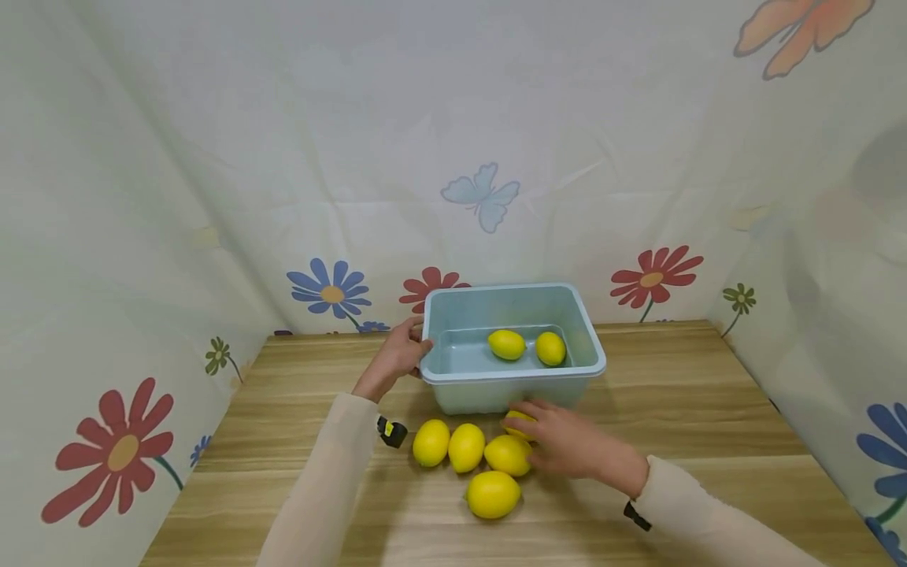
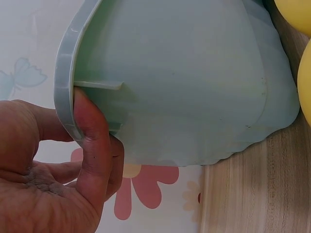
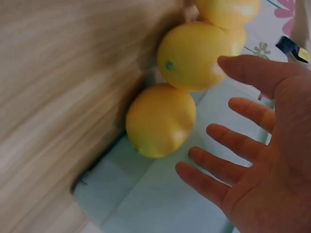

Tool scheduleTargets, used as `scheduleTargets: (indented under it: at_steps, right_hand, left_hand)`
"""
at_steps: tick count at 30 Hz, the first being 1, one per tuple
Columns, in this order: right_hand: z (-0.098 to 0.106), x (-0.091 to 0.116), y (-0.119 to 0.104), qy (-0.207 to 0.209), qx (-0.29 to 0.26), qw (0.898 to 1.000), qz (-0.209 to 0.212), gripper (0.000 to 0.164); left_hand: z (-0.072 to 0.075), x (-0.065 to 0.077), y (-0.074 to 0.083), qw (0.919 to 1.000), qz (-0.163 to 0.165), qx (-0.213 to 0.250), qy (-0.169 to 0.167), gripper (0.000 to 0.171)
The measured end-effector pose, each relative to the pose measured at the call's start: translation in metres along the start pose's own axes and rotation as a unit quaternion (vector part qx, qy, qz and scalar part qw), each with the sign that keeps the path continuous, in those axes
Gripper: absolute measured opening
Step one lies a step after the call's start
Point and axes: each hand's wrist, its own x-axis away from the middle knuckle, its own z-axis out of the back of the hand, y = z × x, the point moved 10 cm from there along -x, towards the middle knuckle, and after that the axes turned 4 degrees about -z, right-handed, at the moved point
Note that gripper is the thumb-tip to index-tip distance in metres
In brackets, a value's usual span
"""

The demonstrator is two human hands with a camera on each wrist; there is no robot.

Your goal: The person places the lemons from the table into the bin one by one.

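Note:
A light blue plastic basin [image 1: 453,391] stands on the table with two lemons inside, one lemon [image 1: 506,345] near the middle and another lemon [image 1: 550,348] to its right. My left hand [image 1: 398,353] grips the basin's left rim, its fingers hooked under the lip [image 2: 65,92]. In front of the basin, my right hand [image 1: 575,442] is over a lemon [image 1: 520,424] and partly hides it. The right wrist view shows that hand's fingers [image 3: 214,167] spread beside the lemon [image 3: 160,120]; whether they touch it I cannot tell.
Several more lemons lie close together before the basin, with one lemon [image 1: 493,494] nearest me. The wooden table [image 1: 298,441] meets a white cloth backdrop [image 1: 354,157] printed with flowers and butterflies at the back and sides.

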Motion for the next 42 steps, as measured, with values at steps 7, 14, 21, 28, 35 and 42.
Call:
scheduleTargets:
  at_steps: [7,14,21,28,35,42]
  right_hand:
    - [-0.006,-0.004,-0.001,0.025,0.023,0.999,0.001,0.052]
    - [-0.011,-0.005,0.000,0.023,0.032,0.999,0.000,0.057]
    - [-0.012,-0.005,0.003,0.044,0.057,0.997,0.002,0.053]
    - [-0.022,-0.004,0.008,0.018,0.051,0.999,-0.006,0.047]
    - [-0.028,-0.005,0.011,0.006,0.030,0.999,-0.014,0.049]
    - [-0.038,-0.009,0.023,-0.022,0.004,0.999,-0.035,0.050]
  left_hand:
    - [0.001,0.000,-0.001,1.0000,-0.007,-0.005,0.003,0.055]
    - [0.001,-0.001,0.000,0.9999,-0.009,-0.011,0.007,0.055]
    - [0.001,-0.001,0.000,0.9999,-0.004,-0.015,0.004,0.056]
    - [0.001,0.000,0.000,0.9999,-0.004,-0.011,0.002,0.058]
    - [0.002,-0.002,-0.002,0.9998,-0.012,-0.014,0.008,0.058]
    - [0.002,-0.002,-0.002,0.9998,-0.013,-0.015,0.010,0.057]
